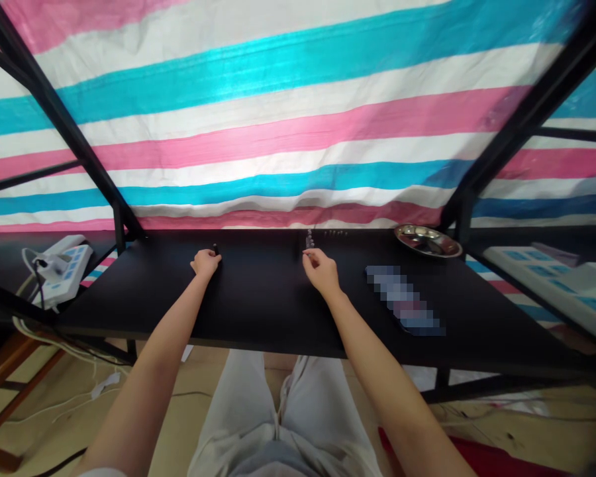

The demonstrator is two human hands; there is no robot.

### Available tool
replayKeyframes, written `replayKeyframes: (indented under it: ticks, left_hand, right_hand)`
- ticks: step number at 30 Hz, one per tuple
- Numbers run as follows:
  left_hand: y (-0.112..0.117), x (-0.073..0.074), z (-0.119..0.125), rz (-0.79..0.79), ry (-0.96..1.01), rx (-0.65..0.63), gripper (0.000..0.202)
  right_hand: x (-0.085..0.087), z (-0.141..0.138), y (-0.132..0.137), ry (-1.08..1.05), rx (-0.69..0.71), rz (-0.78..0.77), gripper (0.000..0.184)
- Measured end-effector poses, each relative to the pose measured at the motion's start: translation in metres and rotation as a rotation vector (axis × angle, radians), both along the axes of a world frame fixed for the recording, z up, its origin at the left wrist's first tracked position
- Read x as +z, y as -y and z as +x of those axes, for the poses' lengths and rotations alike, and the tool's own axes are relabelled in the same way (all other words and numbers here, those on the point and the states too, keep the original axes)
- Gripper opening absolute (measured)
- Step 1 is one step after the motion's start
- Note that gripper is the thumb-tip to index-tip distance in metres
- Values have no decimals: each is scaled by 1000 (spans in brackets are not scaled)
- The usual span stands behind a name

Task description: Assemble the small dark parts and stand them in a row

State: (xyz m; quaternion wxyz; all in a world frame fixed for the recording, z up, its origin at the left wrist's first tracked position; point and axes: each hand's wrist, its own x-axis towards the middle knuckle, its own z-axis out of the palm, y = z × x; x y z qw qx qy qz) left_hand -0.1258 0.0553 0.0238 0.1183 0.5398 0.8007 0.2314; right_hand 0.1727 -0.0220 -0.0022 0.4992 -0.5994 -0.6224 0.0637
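Observation:
My left hand (205,262) rests on the black table (258,311), fingers curled round a small dark object (215,249) that pokes out above the knuckles; I cannot make out what it is. My right hand (320,267) lies further right with its fingertips pinched together near a small string of pale beads (308,240) standing just beyond it. Whether the fingers touch the beads is unclear. A short row of tiny dark beads (336,233) lies at the table's far edge, behind the right hand.
A shallow metal dish (427,240) sits at the back right of the table. A blurred flat object (406,299) lies right of my right hand. Power strips stand at left (62,266) and right (551,271). Black frame posts (120,228) rise at both corners; a striped tarp hangs behind.

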Motion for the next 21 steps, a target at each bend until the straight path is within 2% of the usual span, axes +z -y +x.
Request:
replayKeyframes:
  ticks: [5,11,14,16,18,21]
  left_hand:
    - [0,1,0,-11,-4,13,18]
    - [-1,-4,-3,-7,15,6,18]
    - [6,-5,2,71,60,67,37]
    - [17,-3,10,195,68,109,52]
    - [30,-1,24,342,36,54,51]
    - [50,2,53,457,-35,-185,43]
  right_hand:
    - [2,8,-2,-63,-213,-64,23]
    - [-8,16,-9,-49,-248,-252,20]
    - [-19,20,-15,-8,-214,-313,21]
    - [-27,22,-20,31,-201,-298,21]
    - [-33,22,-25,70,-220,-273,21]
    - [-37,22,-31,114,-256,-254,22]
